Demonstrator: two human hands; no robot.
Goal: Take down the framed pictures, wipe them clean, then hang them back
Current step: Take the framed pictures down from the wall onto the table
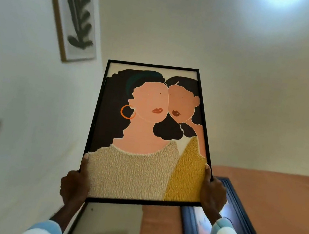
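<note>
Holding the portrait (146,136) up in front of me, I have both grips on its bottom corners. The left grip (74,185) wraps round the lower left corner with the thumb laid on the glass. The right grip (213,193) clasps the lower right corner the same way. Both are closed on the black frame, neither free.

What matters for the next move is that the long axis runs straight up and away from my grips. Nearly the whole picture stands above them, top edge tipped a little away from me, printed face toward me. So the weight sits high over two low holds, and any turn will swing the top edge widest.

The wall (11,94) lies to my left, where a leaf print (75,13) in a pale wooden frame hangs high. My left grip is the nearer one to it. To hang the portrait there I judge it would have to turn its back leftward, pivoting on that left grip.

Below the portrait a glazed black frame (76,223) and a blue frame (244,222) lie flat on an orange-brown surface (277,207), possibly a bed. I cannot make out a hook on either wall.
</note>
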